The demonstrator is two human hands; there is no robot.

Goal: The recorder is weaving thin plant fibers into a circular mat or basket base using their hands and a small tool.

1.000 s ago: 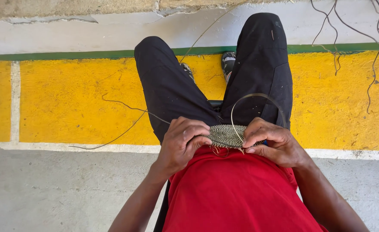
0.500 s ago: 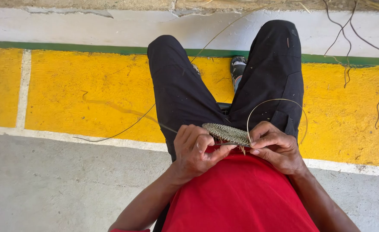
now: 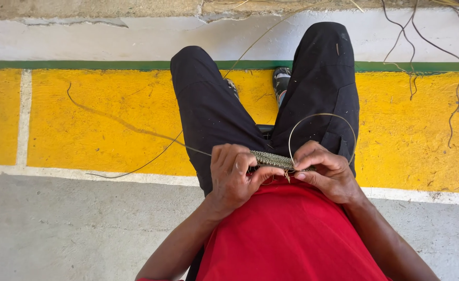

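Grey-green braid point(image 3: 272, 160) at frame centre, pinched at each end between left hand point(image 3: 233, 177) and right hand point(image 3: 327, 171), fingers clamped on it. Thin strand point(image 3: 320, 115) loops upward; slack could snag, loosening the weave.

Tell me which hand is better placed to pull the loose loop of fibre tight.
Probably the right hand: the loop of fibre arches up right above its fingers, where it pinches that end of the woven strip. The left hand grips the strip's other end, steadying it.
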